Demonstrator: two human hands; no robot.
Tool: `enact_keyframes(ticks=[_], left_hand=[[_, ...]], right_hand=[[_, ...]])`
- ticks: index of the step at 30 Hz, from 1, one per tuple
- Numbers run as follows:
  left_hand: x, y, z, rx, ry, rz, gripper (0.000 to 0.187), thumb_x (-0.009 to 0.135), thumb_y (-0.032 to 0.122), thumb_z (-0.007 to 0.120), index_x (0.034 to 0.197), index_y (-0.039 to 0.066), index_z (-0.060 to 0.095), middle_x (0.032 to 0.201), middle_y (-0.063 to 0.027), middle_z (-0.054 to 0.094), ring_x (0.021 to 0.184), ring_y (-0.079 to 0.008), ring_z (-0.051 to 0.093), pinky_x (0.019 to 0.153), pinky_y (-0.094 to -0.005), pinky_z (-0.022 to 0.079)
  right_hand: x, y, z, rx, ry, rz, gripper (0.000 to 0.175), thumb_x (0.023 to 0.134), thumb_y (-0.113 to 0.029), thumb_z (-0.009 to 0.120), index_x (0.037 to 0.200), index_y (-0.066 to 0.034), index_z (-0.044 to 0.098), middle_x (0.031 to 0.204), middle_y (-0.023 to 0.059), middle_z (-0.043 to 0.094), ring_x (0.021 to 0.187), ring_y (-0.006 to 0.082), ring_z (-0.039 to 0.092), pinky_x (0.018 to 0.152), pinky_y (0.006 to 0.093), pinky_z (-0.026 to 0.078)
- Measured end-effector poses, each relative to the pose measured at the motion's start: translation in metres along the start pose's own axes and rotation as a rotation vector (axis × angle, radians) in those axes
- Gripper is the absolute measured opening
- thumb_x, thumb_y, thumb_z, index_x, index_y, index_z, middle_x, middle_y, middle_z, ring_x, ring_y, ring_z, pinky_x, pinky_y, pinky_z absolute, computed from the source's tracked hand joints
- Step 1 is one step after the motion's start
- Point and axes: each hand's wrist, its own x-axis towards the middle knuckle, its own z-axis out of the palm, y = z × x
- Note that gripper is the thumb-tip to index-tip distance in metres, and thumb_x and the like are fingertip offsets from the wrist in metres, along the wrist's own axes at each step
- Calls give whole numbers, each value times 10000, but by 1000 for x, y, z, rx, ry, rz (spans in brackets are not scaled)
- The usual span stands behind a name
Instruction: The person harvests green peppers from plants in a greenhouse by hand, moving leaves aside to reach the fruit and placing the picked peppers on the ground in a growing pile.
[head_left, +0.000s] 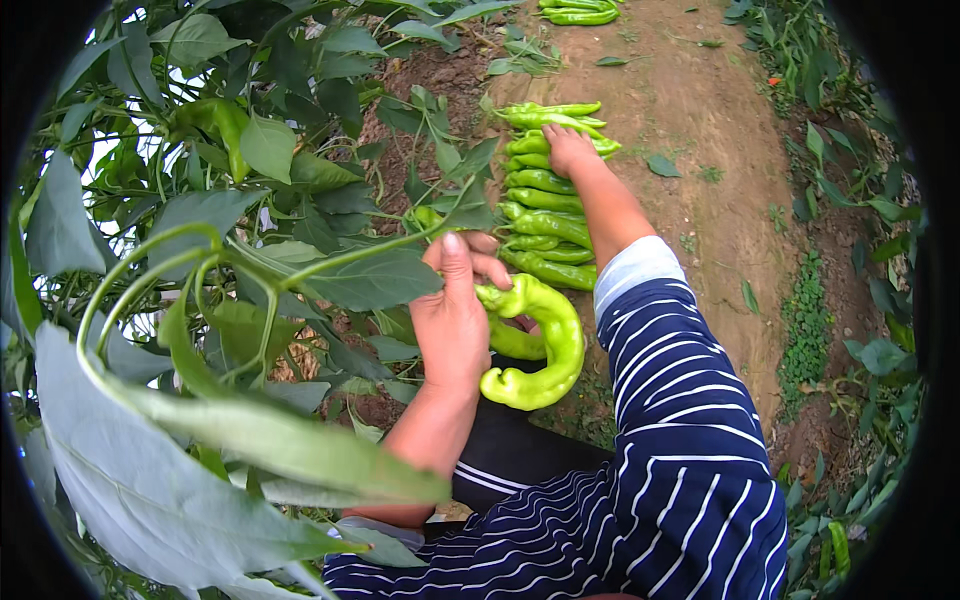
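Observation:
My left hand (457, 322) holds a bright green pepper (566, 341) that is bent into a hook. A second green pepper (517, 343) shows behind the bent one, partly covered by it and by the hand. My right hand (572, 152) reaches forward, its fingers on a row of long green peppers (545, 199) laid side by side on the soil. The fingertips touch peppers near the far end of that row. Whether they grip one cannot be made out.
Leafy pepper plants (322, 187) crowd the left, with a green pepper (225, 131) hanging among them. A large leaf (150, 465) is close to the camera. Another pepper pile (579, 11) lies farther along the dirt path (697, 225). More plants (885, 360) border the right.

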Motion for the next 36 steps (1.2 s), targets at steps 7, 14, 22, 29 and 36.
enact_keyframes(ticks=[7,14,22,29,36], left_hand=[[14,-17,1,-158,3,-24,315,977,317,481,952,21,586,792,-16,573,699,-89,532,642,-224,444],[14,-41,3,-527,-110,-340,285,949,299,537,1005,22,574,754,16,511,608,-66,477,566,-209,412],[19,-48,-10,-184,159,-159,565,797,59,670,1282,2,385,1148,-118,483,1041,-189,515,893,-330,424],[19,-32,-17,-142,84,-100,499,773,75,622,1223,-9,423,1049,-118,501,992,-183,490,862,-326,411],[13,-22,-21,-247,27,-102,473,776,21,615,1216,15,443,1027,-77,490,940,-151,500,834,-285,420]], right_hand=[[-106,-27,-53,1424,-242,-232,519,929,-396,525,1277,-12,507,1298,105,518,1179,218,496,1031,353,360],[-273,-44,-72,2191,-760,-23,844,742,-199,740,1431,-86,265,1368,95,408,1258,243,427,1026,418,404],[-227,-28,-34,2052,-654,180,571,765,51,540,1320,-8,419,1139,109,601,989,218,629,911,355,511],[-76,-13,11,586,131,5,418,731,-59,555,1146,-12,572,1130,237,597,1044,374,576,908,406,449],[-37,-15,27,607,209,-12,389,761,-51,517,1148,-23,547,1087,255,598,1052,389,561,914,439,439]])
